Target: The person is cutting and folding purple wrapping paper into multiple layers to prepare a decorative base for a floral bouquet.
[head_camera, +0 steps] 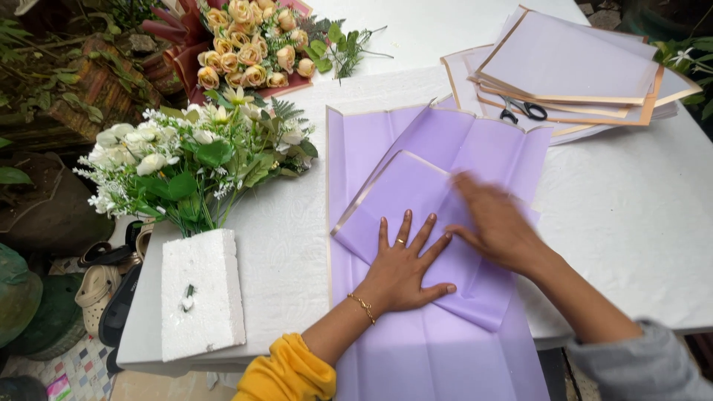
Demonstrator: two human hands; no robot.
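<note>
At the near middle of the white surface (639,223): one folded sheet of lilac wrapping paper (416,200), gold-edged, lying on a larger lilac sheet (438,356) that hangs over the near edge.

Left hand (405,263): open, fingers spread, palm flat on the lower corner of the folded sheet, pinning it. Ring on one finger, chain bracelet at the wrist, yellow sleeve (286,371) behind.

Right hand (497,223): blurred by motion; appears open and flat on the paper, just right of the left hand, grasping nothing. Grey sleeve (646,364) behind.

Handling note, as a judgement: the fold sets cleanly if the left palm keeps the sheet from sliding while the right presses outward from it along the crease, edges kept aligned; thin paper of this kind likely wrinkles under uneven pressure.

Left of the paper: white and green artificial flowers (178,160) stuck into a white foam block (200,293) that reaches the near left corner of the surface.

Beyond the paper, far left: bouquet of peach roses (249,41) in dark red wrap.

Beyond the paper, far right: stack of pale lilac sheets with tan borders (572,63); black-handled scissors (523,110) resting at its near edge.

Off the surface, left of the foam block: sandals (100,286) on the floor, plants behind.
</note>
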